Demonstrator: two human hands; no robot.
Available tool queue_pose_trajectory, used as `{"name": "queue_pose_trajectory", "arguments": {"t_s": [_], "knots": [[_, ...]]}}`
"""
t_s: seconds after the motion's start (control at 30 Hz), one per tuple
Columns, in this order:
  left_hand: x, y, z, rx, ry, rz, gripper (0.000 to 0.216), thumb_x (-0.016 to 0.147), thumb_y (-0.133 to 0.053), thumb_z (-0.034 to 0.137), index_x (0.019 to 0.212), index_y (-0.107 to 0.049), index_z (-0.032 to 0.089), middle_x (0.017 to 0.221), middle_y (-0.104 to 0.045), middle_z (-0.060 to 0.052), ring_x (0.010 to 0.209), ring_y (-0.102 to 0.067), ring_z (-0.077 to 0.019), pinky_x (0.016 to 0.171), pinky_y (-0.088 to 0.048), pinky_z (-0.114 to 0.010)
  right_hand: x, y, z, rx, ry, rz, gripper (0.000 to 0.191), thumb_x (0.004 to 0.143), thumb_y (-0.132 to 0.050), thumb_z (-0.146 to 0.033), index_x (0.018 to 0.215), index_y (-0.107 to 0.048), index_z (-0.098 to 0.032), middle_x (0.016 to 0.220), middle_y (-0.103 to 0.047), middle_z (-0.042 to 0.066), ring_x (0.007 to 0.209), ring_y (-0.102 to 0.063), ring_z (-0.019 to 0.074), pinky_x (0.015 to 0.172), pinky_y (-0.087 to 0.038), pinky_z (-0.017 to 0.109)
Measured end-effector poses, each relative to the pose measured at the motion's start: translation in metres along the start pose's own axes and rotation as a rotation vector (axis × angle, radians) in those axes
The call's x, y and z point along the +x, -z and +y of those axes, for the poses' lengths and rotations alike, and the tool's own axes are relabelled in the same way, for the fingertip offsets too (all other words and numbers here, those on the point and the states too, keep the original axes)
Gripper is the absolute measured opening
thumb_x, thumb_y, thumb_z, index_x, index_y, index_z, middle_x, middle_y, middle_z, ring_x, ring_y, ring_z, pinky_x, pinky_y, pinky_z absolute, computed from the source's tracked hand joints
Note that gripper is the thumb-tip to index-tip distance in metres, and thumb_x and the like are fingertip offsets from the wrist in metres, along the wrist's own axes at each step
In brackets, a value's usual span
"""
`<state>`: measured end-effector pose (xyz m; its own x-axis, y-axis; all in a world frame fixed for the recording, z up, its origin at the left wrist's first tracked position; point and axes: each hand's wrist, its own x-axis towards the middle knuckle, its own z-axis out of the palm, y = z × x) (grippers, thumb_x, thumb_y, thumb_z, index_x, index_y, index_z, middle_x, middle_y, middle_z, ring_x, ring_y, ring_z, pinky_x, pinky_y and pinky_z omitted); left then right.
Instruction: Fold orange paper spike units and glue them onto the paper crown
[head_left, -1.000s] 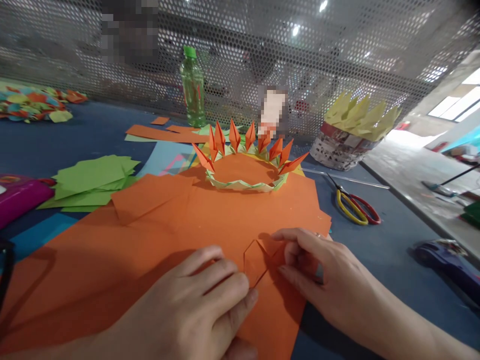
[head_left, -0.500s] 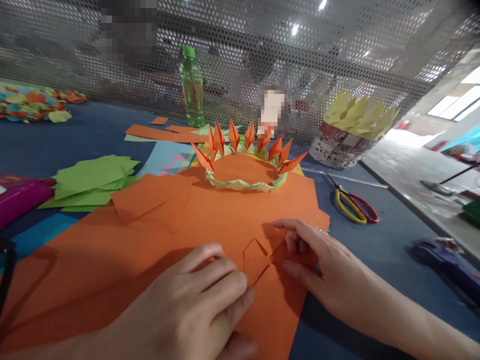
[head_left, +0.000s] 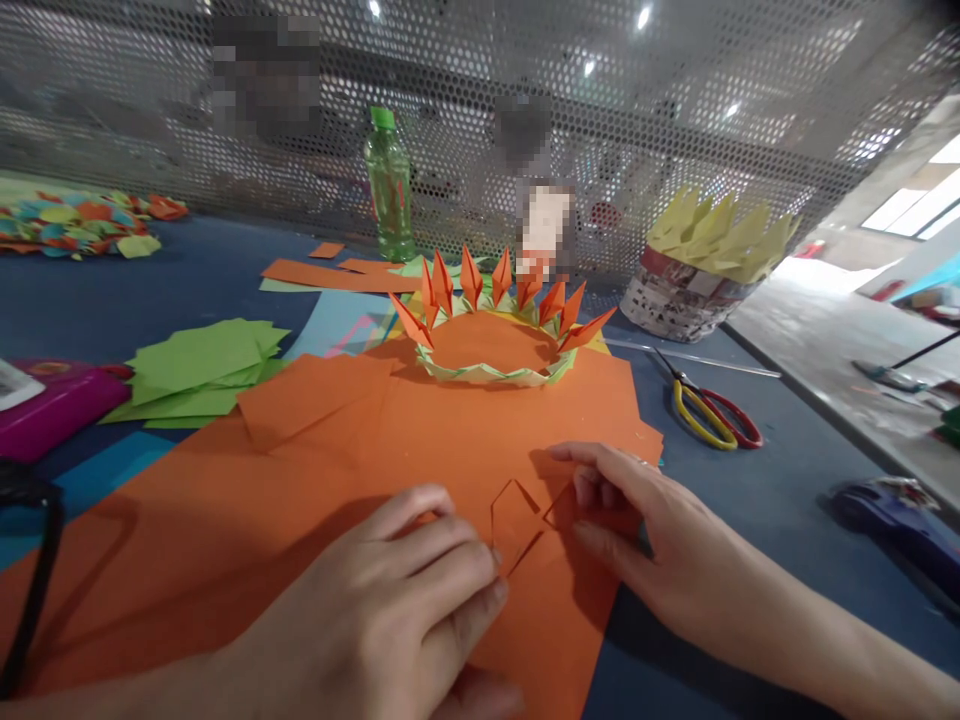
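Observation:
A small folded piece of orange paper (head_left: 517, 520) lies on large orange sheets (head_left: 442, 440), nearly blending with them; dark gaps mark its raised edges. My left hand (head_left: 405, 590) is closed at its left side, fingers bent together and fingertips on the paper's edge. At its right side my right hand (head_left: 637, 510) has the index finger reaching forward. The other fingers are curled in and the thumb is at the paper's flap. Behind both hands stands a paper crown (head_left: 487, 372) with a pale green folded band and orange pointed tips.
Green paper squares (head_left: 195, 365) and a magenta tool (head_left: 67, 405) are on the left. Scissors (head_left: 705, 410) with yellow and red handles and a dark blue tool (head_left: 892, 520) lie right. Behind stand a green bottle (head_left: 390, 190) and a newspaper-covered pot (head_left: 667, 295) against perforated metal.
The view has shifted slightly, so most objects on the table appear a little lower and further right. Both hands keep nearly the same pose at the folded paper.

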<state>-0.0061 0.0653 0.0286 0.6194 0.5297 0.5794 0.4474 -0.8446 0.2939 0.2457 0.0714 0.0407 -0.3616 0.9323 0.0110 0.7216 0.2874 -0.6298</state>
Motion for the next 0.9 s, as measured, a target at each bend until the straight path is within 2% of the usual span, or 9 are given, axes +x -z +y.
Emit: {"name": "queue_pose_trajectory", "arguments": {"t_s": [0.1, 0.17, 0.27, 0.33, 0.63, 0.67, 0.7, 0.77, 0.9], "knots": [[0.001, 0.0, 0.003, 0.017, -0.009, 0.007, 0.042, 0.106, -0.044, 0.036, 0.085, -0.075, 0.017, 0.087, -0.077, -0.002, 0.083, -0.067, -0.0177, 0.095, -0.043, -0.035, 0.002, -0.007, -0.008, -0.1, -0.037, 0.089, 0.048, 0.089, -0.066, -0.035, 0.132, -0.046, -0.036, 0.1, -0.06, -0.001, 0.094, -0.06, 0.0216, 0.087, -0.047, 0.045], [0.0, 0.001, 0.004, 0.024, -0.008, 0.0, 0.042, 0.107, -0.043, 0.036, 0.087, -0.075, 0.017, 0.087, -0.077, -0.002, 0.083, -0.067, -0.018, 0.095, -0.043, -0.035, 0.004, -0.014, -0.015, -0.175, -0.064, 0.155, 0.056, 0.08, -0.075, -0.047, 0.128, -0.049, -0.033, 0.1, -0.062, 0.001, 0.094, -0.06, 0.0254, 0.084, -0.046, 0.048], [-0.002, 0.003, 0.004, 0.019, 0.005, -0.015, 0.042, 0.106, -0.044, 0.037, 0.088, -0.075, 0.017, 0.086, -0.076, -0.002, 0.081, -0.067, -0.0177, 0.095, -0.043, -0.035, 0.007, -0.021, -0.02, -0.257, -0.061, 0.206, 0.064, 0.071, -0.082, -0.052, 0.122, -0.05, -0.03, 0.101, -0.063, 0.001, 0.095, -0.06, 0.0282, 0.084, -0.043, 0.051], [-0.002, 0.004, 0.004, 0.01, 0.006, -0.022, 0.042, 0.106, -0.044, 0.037, 0.087, -0.075, 0.017, 0.086, -0.076, -0.002, 0.08, -0.067, -0.0173, 0.095, -0.043, -0.035, 0.008, -0.022, -0.021, -0.277, -0.049, 0.201, 0.061, 0.072, -0.081, -0.054, 0.119, -0.051, -0.03, 0.101, -0.064, 0.001, 0.095, -0.061, 0.0278, 0.085, -0.042, 0.051], [0.002, 0.002, 0.0, 0.005, 0.007, -0.056, 0.038, 0.106, -0.047, 0.035, 0.087, -0.075, 0.018, 0.087, -0.076, 0.0, 0.081, -0.067, -0.0159, 0.098, -0.039, -0.034, 0.007, -0.014, -0.009, -0.208, -0.086, 0.141, 0.066, 0.079, -0.078, -0.042, 0.134, -0.042, -0.035, 0.104, -0.062, -0.001, 0.099, -0.06, 0.026, 0.086, -0.044, 0.048], [0.001, 0.002, 0.0, 0.003, -0.035, -0.014, 0.039, 0.106, -0.046, 0.036, 0.085, -0.075, 0.019, 0.085, -0.076, 0.0, 0.078, -0.066, -0.015, 0.097, -0.039, -0.033, 0.007, -0.012, -0.008, -0.196, -0.091, 0.128, 0.065, 0.081, -0.076, -0.04, 0.135, -0.04, -0.036, 0.104, -0.061, -0.001, 0.098, -0.06, 0.025, 0.086, -0.044, 0.047], [0.0, 0.002, -0.001, 0.018, 0.011, -0.033, 0.036, 0.105, -0.047, 0.034, 0.089, -0.075, 0.019, 0.089, -0.077, 0.0, 0.082, -0.067, -0.0158, 0.098, -0.039, -0.034, 0.007, -0.011, -0.006, -0.184, -0.094, 0.113, 0.063, 0.083, -0.074, -0.038, 0.136, -0.04, -0.037, 0.105, -0.061, -0.001, 0.098, -0.06, 0.024, 0.087, -0.044, 0.046], [-0.001, 0.002, -0.002, -0.028, -0.103, -0.023, 0.038, 0.105, -0.048, 0.037, 0.084, -0.074, 0.02, 0.083, -0.076, 0.001, 0.076, -0.066, -0.0142, 0.094, -0.041, -0.032, 0.006, -0.009, -0.003, -0.152, -0.094, 0.083, 0.059, 0.086, -0.07, -0.031, 0.137, -0.04, -0.038, 0.105, -0.06, -0.001, 0.099, -0.06, 0.0222, 0.09, -0.044, 0.045], [-0.001, 0.003, -0.004, 0.018, -0.015, -0.03, 0.031, 0.104, -0.051, 0.033, 0.089, -0.074, 0.018, 0.088, -0.075, 0.0, 0.083, -0.066, -0.0149, 0.098, -0.04, -0.033, 0.005, -0.004, 0.002, -0.058, -0.058, 0.032, 0.054, 0.091, -0.058, -0.016, 0.137, -0.041, -0.036, 0.103, -0.059, -0.001, 0.099, -0.06, 0.0192, 0.094, -0.044, 0.042]]}}
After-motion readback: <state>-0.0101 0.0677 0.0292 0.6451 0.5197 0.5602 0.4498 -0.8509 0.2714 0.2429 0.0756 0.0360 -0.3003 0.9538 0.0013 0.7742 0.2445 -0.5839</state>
